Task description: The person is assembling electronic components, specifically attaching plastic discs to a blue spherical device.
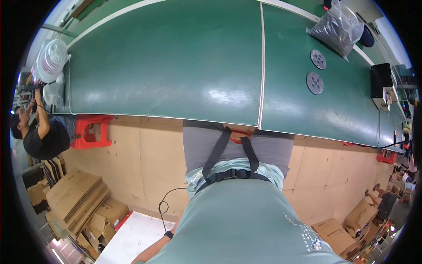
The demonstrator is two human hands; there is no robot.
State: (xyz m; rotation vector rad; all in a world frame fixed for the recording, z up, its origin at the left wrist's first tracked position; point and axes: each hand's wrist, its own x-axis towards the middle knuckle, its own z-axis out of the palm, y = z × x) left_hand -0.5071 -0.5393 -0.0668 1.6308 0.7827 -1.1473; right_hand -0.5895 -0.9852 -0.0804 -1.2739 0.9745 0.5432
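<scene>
My left forearm comes in at the lower left, with a black wristband on the wrist and a thin black cable (163, 207) looping up from there toward my side. Only a sliver of my left hand (175, 227) shows past the band; my light green shirt hides its fingers, so what it holds is not visible. A white board or tabletop (132, 237) lies beneath that arm. My right hand is out of sight. In front of me stretches a green-topped table (176, 66). On its right part lie two grey round discs with holes (314, 83), far from my hands.
A clear plastic bag with dark contents (338, 28) lies at the far right, and a black box (381, 86) stands at the right end. A white fan (52, 59) and a person (46, 138) are at left. Red stools (92, 132) and stacked cardboard (74, 193) stand around.
</scene>
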